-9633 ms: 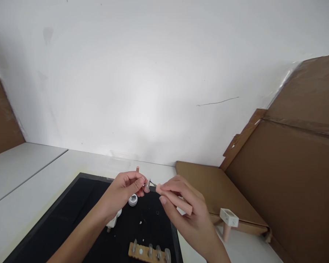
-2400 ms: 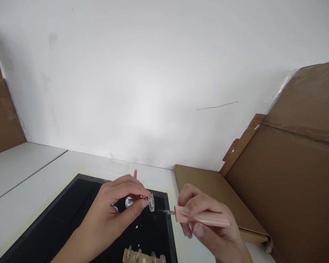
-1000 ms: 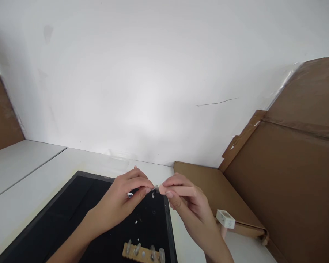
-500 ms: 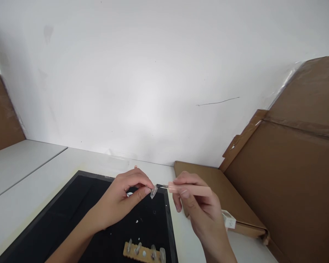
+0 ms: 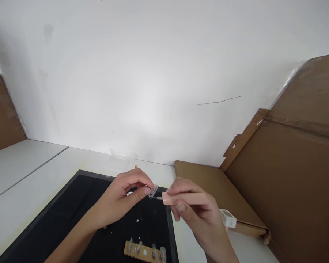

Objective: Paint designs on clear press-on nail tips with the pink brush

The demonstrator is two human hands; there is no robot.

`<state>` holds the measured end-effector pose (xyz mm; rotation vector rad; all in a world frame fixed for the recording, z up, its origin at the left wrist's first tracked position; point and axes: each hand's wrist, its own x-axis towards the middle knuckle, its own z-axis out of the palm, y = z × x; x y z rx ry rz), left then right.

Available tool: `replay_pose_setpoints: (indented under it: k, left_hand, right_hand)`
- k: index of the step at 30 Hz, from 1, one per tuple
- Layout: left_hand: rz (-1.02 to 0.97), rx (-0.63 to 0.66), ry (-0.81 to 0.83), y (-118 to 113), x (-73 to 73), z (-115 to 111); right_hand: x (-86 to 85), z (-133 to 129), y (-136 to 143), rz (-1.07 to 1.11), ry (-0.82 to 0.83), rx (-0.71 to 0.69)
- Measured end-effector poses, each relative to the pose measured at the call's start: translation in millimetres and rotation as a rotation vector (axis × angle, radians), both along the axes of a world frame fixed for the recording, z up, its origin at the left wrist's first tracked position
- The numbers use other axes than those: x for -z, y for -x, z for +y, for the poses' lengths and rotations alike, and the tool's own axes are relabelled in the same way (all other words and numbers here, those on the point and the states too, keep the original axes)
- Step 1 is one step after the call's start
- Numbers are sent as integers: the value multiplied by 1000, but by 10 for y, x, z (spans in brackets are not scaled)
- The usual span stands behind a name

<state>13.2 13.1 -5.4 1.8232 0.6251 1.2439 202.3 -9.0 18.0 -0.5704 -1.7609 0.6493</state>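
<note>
My left hand [image 5: 123, 193] pinches a small clear nail-shaped piece [image 5: 153, 190] between thumb and forefinger, above a black mat [image 5: 57, 208]. In my right hand [image 5: 197, 212] is a pink-handled brush [image 5: 181, 198], held level, its thin tip pointing left. That tip meets the lower edge of the clear piece, or lies just below it. Lower down on the mat is a tan strip [image 5: 135, 255] with several clear pieces standing on it and a white dot between them.
A flat cardboard box [image 5: 219, 186] lies to the right, with a small white box [image 5: 228, 218] beside its front edge. Tall cardboard [image 5: 296, 175] stands at the far right. White specks dot the mat.
My right hand has moved slightly left and down with the brush, whose tip went from the top of the clear piece to its lower edge. The clear piece is tilted differently.
</note>
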Motion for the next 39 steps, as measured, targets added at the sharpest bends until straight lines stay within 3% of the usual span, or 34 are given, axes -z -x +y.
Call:
replay_pose_setpoints:
  k: [16,23,29,39]
  left_hand:
    - [42,-66,-38,-26,17,-16]
    - [-73,-24,147,17,19,-60]
    - [-108,7,173,35,-58,-105]
    - [-159,19,216,55,-121,-159]
  right_hand:
    - [52,5,-33,12,49,125]
    - [63,13,-2,149,199,44]
    - [19,-2,82,127,354,-85]
    - [-17,-33,89,107,362,-80]
